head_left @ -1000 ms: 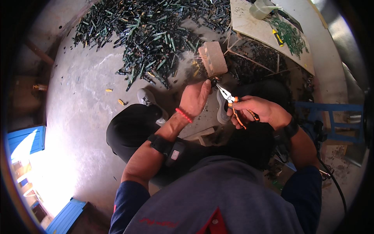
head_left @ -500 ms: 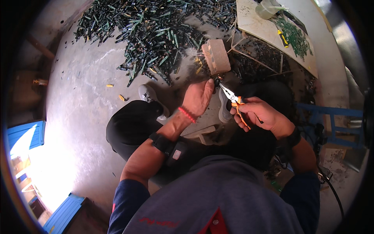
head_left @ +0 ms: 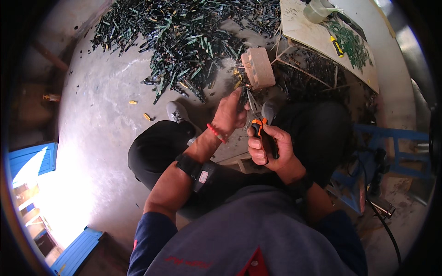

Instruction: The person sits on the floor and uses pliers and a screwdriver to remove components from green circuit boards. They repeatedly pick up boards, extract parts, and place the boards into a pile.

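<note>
Needle-nose pliers (head_left: 258,123) with orange and black handles are gripped in my right hand (head_left: 277,149), its fingers wrapped round them. Their jaws point up and away from me, with the tips beside the fingers of my left hand (head_left: 227,113). That hand is closed on a small dark piece (head_left: 243,98), partly hidden by the fingers; its exact kind does not show. Just beyond the tips, a reddish brick (head_left: 258,68) rests on the floor, with small yellow bits (head_left: 237,78) at its left side.
A large heap of dark and green strips (head_left: 179,41) covers the far floor. At far right, a pale board (head_left: 294,25) bears a cup (head_left: 316,11), thin green strips (head_left: 351,46) and a yellow-black screwdriver (head_left: 336,47). A blue stool (head_left: 391,133) stands right.
My right hand has moved left and turned, so the pliers now stand more upright. My left hand has rotated, its fingers now pointing farther away from me.
</note>
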Demonstrator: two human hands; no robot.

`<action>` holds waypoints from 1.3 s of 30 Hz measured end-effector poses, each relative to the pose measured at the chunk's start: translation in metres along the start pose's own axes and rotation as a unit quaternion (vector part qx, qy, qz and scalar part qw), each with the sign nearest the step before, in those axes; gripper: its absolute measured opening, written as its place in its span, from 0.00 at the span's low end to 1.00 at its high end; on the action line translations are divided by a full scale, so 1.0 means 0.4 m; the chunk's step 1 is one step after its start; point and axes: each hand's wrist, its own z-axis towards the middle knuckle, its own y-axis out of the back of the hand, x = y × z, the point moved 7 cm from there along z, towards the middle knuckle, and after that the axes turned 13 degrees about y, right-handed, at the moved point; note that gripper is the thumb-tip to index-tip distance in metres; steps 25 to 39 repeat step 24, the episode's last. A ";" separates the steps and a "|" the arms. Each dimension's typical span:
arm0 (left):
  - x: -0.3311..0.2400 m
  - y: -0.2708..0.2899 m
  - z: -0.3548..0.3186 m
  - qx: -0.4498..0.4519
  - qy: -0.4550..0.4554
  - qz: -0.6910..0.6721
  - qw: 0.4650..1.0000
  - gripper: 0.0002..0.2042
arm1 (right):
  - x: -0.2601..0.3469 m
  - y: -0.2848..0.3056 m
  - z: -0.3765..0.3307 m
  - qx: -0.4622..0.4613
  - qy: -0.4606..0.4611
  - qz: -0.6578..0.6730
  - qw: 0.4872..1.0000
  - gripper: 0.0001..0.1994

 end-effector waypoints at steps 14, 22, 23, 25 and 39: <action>-0.005 0.020 0.029 -0.088 -0.083 0.155 0.980 0.25 | 0.073 -0.034 -0.029 -0.133 -0.071 -0.234 0.961 0.22; -0.025 0.020 0.010 -0.071 -0.254 0.229 0.937 0.26 | 0.027 -0.032 -0.011 -0.058 -0.023 -0.087 0.994 0.23; -0.021 0.016 0.011 -0.073 -0.187 0.202 0.959 0.26 | 0.013 -0.022 -0.014 -0.046 -0.025 -0.061 0.997 0.24; -0.009 0.013 0.009 -0.070 -0.083 0.156 0.982 0.27 | -0.002 -0.008 -0.017 -0.033 -0.027 -0.034 0.999 0.24; -0.009 0.013 0.009 -0.070 -0.083 0.156 0.982 0.27 | -0.002 -0.008 -0.017 -0.033 -0.027 -0.034 0.999 0.24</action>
